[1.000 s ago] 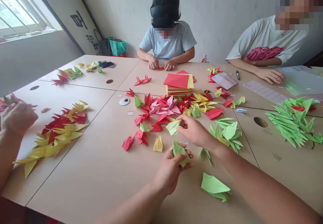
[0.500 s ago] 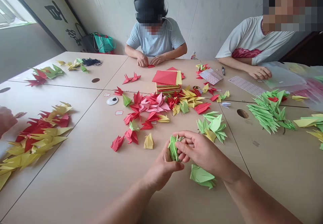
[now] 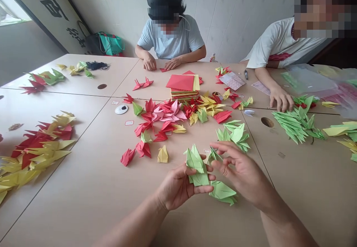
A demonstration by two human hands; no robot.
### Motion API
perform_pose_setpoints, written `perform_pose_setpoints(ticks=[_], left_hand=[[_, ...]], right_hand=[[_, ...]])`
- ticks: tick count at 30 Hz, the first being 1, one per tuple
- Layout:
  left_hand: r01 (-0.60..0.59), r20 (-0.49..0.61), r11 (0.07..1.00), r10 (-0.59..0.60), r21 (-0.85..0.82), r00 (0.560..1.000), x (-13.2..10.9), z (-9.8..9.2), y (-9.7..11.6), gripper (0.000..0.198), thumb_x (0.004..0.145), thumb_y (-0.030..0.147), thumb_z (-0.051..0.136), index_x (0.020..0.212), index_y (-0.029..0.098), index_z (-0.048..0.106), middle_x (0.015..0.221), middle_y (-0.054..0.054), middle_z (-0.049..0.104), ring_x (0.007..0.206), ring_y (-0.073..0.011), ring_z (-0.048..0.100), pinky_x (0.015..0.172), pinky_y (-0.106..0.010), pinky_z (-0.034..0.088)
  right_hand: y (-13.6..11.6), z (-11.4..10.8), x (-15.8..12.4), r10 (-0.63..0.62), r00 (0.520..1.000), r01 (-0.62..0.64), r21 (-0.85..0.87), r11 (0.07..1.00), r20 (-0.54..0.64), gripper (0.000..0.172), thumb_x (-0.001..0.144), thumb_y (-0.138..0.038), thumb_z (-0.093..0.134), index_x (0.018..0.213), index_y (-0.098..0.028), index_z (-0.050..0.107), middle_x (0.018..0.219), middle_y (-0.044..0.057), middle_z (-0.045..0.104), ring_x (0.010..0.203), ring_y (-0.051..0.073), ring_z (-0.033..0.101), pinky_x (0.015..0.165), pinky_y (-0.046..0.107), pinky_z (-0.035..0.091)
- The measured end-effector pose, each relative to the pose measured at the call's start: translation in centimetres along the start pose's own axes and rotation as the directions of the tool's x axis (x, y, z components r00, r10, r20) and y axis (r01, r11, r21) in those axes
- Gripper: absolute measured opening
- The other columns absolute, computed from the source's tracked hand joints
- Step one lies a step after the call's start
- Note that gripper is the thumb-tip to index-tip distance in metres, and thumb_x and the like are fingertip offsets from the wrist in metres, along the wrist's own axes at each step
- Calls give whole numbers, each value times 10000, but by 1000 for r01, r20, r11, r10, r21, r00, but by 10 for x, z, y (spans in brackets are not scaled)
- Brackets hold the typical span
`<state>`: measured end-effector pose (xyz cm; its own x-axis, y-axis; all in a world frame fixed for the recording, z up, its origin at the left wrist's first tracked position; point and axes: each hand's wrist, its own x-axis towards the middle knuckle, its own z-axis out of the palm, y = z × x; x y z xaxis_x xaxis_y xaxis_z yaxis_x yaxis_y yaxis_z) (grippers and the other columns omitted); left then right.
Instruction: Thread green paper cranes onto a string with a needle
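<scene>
Green folded papers [image 3: 197,167] rest in my left hand [image 3: 178,187], with its thumb over them and its fingers behind. To their right, my right hand [image 3: 237,171] has its fingers apart beside another green folded piece [image 3: 214,155]; whether it touches that piece is hard to tell. A green folded bundle [image 3: 222,192] lies on the table just below and between the hands. Beyond them is a group of green folded cranes [image 3: 235,135]. A single yellow folded piece [image 3: 163,154] stands to the left of the held papers.
Red and pink cranes [image 3: 167,113] cover the table's middle, near a stack of paper squares [image 3: 182,85]. Yellow and red cranes [image 3: 41,143] lie at left. Across the table a person folds red paper; at right another person's hand [image 3: 280,97] reaches to green cranes [image 3: 291,126].
The green bundle in my left hand has turned to show its broad face. My right hand has moved off it to the right and opened. The right person's hand has come nearer the green cranes.
</scene>
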<state>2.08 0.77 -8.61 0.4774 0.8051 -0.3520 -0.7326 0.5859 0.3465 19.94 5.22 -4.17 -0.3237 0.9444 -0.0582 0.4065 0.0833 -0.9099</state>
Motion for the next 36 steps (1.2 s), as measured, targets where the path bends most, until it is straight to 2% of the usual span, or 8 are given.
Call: perform_pose_setpoints(ticks=[3,7,13,15,19,25,31,36], left_hand=[[51,11,998,-52,47,999,0,1,-3,340,805,38,506,1092,126,667,977,-89,726,903,-215,703,785,-362,579],[91,35,994,-94,67,995,1,0,-7,515,724,-40,493,1179,151,639,998,-77,731,923,-210,706,816,-364,574],[74,29,996,-76,42,997,4,-3,-6,399,755,-11,490,1096,101,663,1039,-117,716,968,-244,694,834,-367,563],[62,7,998,-63,31,998,4,-2,-5,357,798,20,498,1108,106,653,1034,-120,717,970,-246,692,831,-373,562],[32,-59,999,-32,0,998,5,0,-6,253,846,69,528,1050,122,667,1033,-101,723,925,-214,696,848,-390,556],[16,-82,1000,-16,-4,996,5,1,-7,238,903,167,531,1076,119,687,1130,-109,713,1025,-219,661,940,-398,510],[59,-51,994,-55,90,997,1,-1,-7,307,954,348,518,1115,156,696,1136,-96,711,1051,-223,646,919,-400,526],[44,-76,985,-32,167,997,1,-1,-7,355,946,416,519,1140,171,688,1177,-100,693,1085,-231,631,924,-402,526]], right_hand=[[13,15,-6,61,994,-67,55,996,90,309,839,-449,637,1071,-246,660,1180,86,561,742,157,562,530,262,559],[21,28,-12,162,986,-167,185,968,42,215,831,-432,638,823,-218,629,1147,84,561,718,157,507,409,210,490],[30,15,-12,181,982,-131,505,853,-51,213,830,-421,671,835,-217,608,767,-1,594,709,132,536,646,225,488],[31,10,-14,182,983,-137,544,828,-29,228,819,-423,680,805,-209,600,732,-10,570,693,128,518,652,227,465],[26,9,-18,156,972,-215,395,893,175,195,863,-392,623,816,-207,585,731,-8,533,685,143,496,629,252,437],[24,17,-18,71,993,-77,66,995,92,164,878,-275,543,732,-217,497,781,-8,492,717,151,476,635,254,405],[19,14,-16,158,964,-164,10,986,215,163,865,-242,516,707,-216,485,679,-39,450,653,134,433,603,246,374],[22,11,-18,177,960,-185,17,983,218,140,864,-260,530,735,-216,504,667,-45,459,634,130,439,589,249,373]])
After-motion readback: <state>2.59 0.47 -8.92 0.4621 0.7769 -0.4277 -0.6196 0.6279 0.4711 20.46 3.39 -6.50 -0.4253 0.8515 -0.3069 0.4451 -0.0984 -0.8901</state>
